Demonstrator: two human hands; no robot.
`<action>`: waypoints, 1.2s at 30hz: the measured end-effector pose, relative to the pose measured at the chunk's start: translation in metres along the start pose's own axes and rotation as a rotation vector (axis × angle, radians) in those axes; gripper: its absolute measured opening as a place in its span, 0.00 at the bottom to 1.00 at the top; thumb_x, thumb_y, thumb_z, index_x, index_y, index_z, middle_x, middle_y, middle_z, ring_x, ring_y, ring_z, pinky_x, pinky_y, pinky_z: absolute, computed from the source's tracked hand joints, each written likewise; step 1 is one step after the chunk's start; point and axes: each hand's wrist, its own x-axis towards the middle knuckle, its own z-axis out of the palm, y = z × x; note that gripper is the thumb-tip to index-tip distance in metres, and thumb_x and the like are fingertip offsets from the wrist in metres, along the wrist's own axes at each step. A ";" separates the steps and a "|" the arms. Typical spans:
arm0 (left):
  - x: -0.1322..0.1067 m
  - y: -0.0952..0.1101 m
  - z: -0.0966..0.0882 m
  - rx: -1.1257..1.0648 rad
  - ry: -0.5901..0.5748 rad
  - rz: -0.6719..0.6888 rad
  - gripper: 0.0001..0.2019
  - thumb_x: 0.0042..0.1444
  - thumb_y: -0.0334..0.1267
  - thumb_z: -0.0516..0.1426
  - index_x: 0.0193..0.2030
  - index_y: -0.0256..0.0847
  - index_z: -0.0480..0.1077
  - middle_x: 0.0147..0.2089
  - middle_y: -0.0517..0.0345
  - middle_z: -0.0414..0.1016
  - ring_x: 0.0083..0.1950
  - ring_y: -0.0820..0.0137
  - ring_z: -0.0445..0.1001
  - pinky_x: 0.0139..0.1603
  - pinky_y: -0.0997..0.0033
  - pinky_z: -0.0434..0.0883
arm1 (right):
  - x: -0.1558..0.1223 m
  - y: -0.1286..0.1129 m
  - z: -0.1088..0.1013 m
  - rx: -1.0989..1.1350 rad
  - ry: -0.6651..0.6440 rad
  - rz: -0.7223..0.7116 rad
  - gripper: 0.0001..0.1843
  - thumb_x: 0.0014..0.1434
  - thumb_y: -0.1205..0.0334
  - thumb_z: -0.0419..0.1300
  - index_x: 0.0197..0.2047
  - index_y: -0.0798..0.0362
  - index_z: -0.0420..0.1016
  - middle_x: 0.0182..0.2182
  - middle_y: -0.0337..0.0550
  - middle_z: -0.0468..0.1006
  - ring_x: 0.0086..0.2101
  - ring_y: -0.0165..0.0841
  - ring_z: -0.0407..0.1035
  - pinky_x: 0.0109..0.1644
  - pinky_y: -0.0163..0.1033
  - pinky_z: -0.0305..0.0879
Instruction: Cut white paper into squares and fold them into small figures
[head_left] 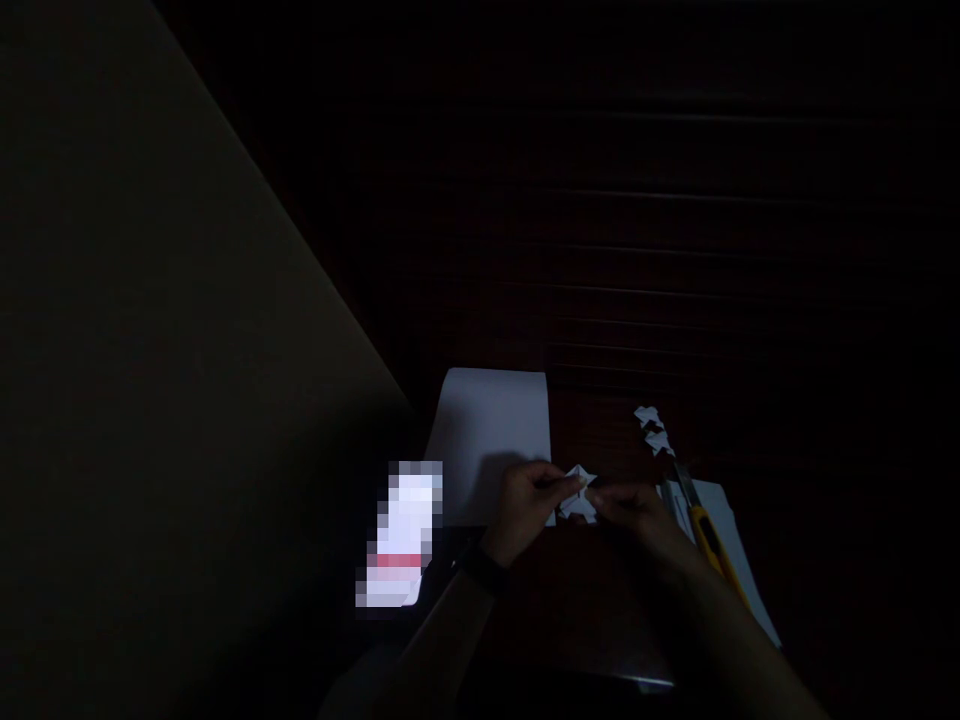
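Between my two hands is a small white folded paper piece (574, 505) with pointed flaps. My left hand (525, 505), a dark band at its wrist, pinches the paper from the left. From the other side, the fingers of my right hand (637, 515) grip its right edge. A large white paper sheet (491, 420) lies flat beside and partly beneath my left hand. Dim light hides the finer folds and the exact fingertip contact.
At the right, a yellow utility knife (709, 540) rests on a stack of white paper (739, 550). Several small folded paper pieces (657, 442) lie beyond it. A bright pixelated screen (405, 530) stands at the left, near a pale wall (150, 350).
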 end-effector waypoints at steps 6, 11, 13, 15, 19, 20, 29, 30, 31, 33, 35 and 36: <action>0.000 -0.005 0.004 0.020 0.081 -0.003 0.15 0.45 0.48 0.61 0.28 0.36 0.74 0.25 0.56 0.74 0.26 0.71 0.71 0.23 0.77 0.64 | 0.000 -0.003 0.002 -0.012 -0.087 -0.013 0.18 0.53 0.50 0.59 0.36 0.57 0.78 0.29 0.48 0.79 0.31 0.37 0.71 0.39 0.42 0.64; 0.000 -0.008 0.004 0.009 0.038 -0.028 0.15 0.45 0.48 0.61 0.26 0.35 0.74 0.24 0.57 0.74 0.25 0.70 0.72 0.23 0.76 0.64 | 0.000 -0.007 0.002 -0.337 -0.024 -0.113 0.20 0.56 0.48 0.55 0.31 0.57 0.78 0.27 0.47 0.79 0.31 0.38 0.72 0.38 0.40 0.64; 0.000 -0.007 0.004 -0.078 -0.039 -0.046 0.14 0.45 0.46 0.61 0.31 0.35 0.74 0.28 0.55 0.76 0.27 0.69 0.73 0.26 0.75 0.67 | -0.001 -0.008 0.003 -0.445 -0.019 -0.146 0.20 0.57 0.49 0.53 0.30 0.56 0.78 0.27 0.45 0.79 0.30 0.37 0.72 0.36 0.38 0.63; 0.000 -0.005 0.003 -0.166 -0.056 -0.053 0.16 0.44 0.44 0.63 0.37 0.36 0.74 0.32 0.53 0.77 0.30 0.67 0.75 0.30 0.73 0.69 | -0.001 -0.008 0.003 -0.507 -0.021 -0.167 0.20 0.58 0.50 0.52 0.31 0.55 0.78 0.28 0.44 0.79 0.31 0.36 0.72 0.35 0.36 0.63; 0.001 -0.005 -0.001 -0.217 -0.023 -0.089 0.18 0.42 0.42 0.64 0.40 0.35 0.74 0.36 0.49 0.78 0.35 0.64 0.75 0.36 0.69 0.71 | 0.000 -0.007 0.004 -0.572 0.061 -0.213 0.18 0.59 0.52 0.52 0.32 0.54 0.77 0.29 0.42 0.79 0.31 0.36 0.72 0.34 0.35 0.62; 0.001 -0.005 -0.003 -0.211 -0.010 -0.093 0.17 0.42 0.41 0.64 0.39 0.35 0.74 0.37 0.49 0.78 0.36 0.64 0.75 0.37 0.68 0.71 | 0.001 -0.006 0.003 -0.579 0.077 -0.216 0.18 0.59 0.52 0.52 0.31 0.53 0.77 0.29 0.42 0.79 0.31 0.35 0.72 0.34 0.35 0.62; 0.000 -0.009 -0.003 -0.178 0.034 -0.100 0.13 0.43 0.43 0.63 0.31 0.35 0.76 0.32 0.51 0.78 0.34 0.65 0.75 0.33 0.71 0.69 | 0.002 -0.003 0.002 -0.658 0.100 -0.193 0.20 0.60 0.50 0.50 0.30 0.54 0.76 0.25 0.41 0.78 0.28 0.34 0.71 0.30 0.34 0.60; 0.000 -0.009 -0.002 -0.196 0.033 -0.096 0.13 0.43 0.43 0.63 0.31 0.35 0.76 0.32 0.51 0.78 0.34 0.65 0.75 0.33 0.71 0.69 | 0.002 -0.003 0.003 -0.665 0.092 -0.197 0.20 0.60 0.51 0.50 0.29 0.53 0.76 0.25 0.41 0.78 0.28 0.34 0.71 0.30 0.34 0.60; -0.001 -0.009 -0.001 -0.212 0.026 -0.090 0.13 0.44 0.43 0.63 0.32 0.35 0.76 0.33 0.51 0.78 0.35 0.65 0.75 0.34 0.71 0.69 | 0.002 -0.003 0.003 -0.671 0.089 -0.205 0.19 0.60 0.51 0.50 0.29 0.53 0.76 0.25 0.41 0.78 0.28 0.34 0.71 0.31 0.34 0.60; -0.001 -0.008 0.000 -0.234 0.005 -0.073 0.13 0.45 0.43 0.62 0.33 0.35 0.76 0.34 0.51 0.78 0.35 0.66 0.74 0.34 0.72 0.68 | 0.002 -0.003 0.005 -0.687 0.089 -0.237 0.19 0.61 0.52 0.49 0.29 0.53 0.75 0.26 0.41 0.78 0.29 0.34 0.71 0.32 0.34 0.60; -0.002 -0.008 0.001 -0.231 -0.007 -0.057 0.13 0.46 0.43 0.62 0.33 0.35 0.76 0.34 0.52 0.78 0.36 0.66 0.74 0.34 0.72 0.68 | 0.001 -0.003 0.007 -0.714 0.087 -0.272 0.18 0.61 0.54 0.49 0.29 0.52 0.75 0.27 0.40 0.78 0.29 0.33 0.71 0.33 0.34 0.60; -0.002 -0.008 0.001 -0.222 -0.009 -0.053 0.13 0.46 0.43 0.62 0.33 0.35 0.76 0.34 0.52 0.78 0.35 0.67 0.74 0.34 0.73 0.67 | 0.000 -0.003 0.008 -0.727 0.085 -0.285 0.17 0.61 0.55 0.49 0.29 0.52 0.75 0.27 0.40 0.78 0.29 0.33 0.71 0.34 0.34 0.60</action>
